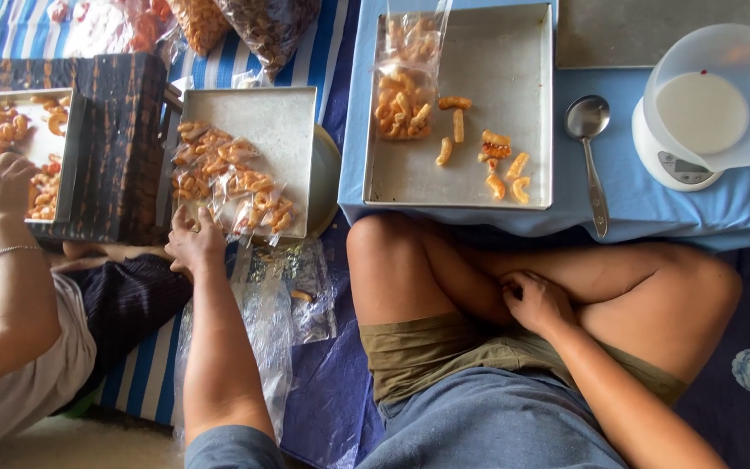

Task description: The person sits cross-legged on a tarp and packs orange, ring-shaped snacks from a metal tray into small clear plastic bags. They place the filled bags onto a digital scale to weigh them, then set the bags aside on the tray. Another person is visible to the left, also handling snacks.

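Note:
My left hand [194, 245] reaches to the near edge of a square metal tray [284, 122]. Its fingers pinch one of several small clear bags of orange curled snacks [227, 178] lying on that tray. My right hand [536, 301] rests curled on my crossed legs with nothing in it. In front of my knees a larger metal tray [514, 95] sits on a blue cloth. It holds one filled clear snack bag [403, 91] and several loose snack pieces [496, 165].
A spoon [590, 148] and a white kitchen scale with a plastic bowl [709, 104] lie right of the large tray. Another person's hand [6, 182] works in a snack-filled tray [62, 148] at far left. Empty clear bags [284, 295] lie by my left knee. Big snack sacks [262, 26] stand behind.

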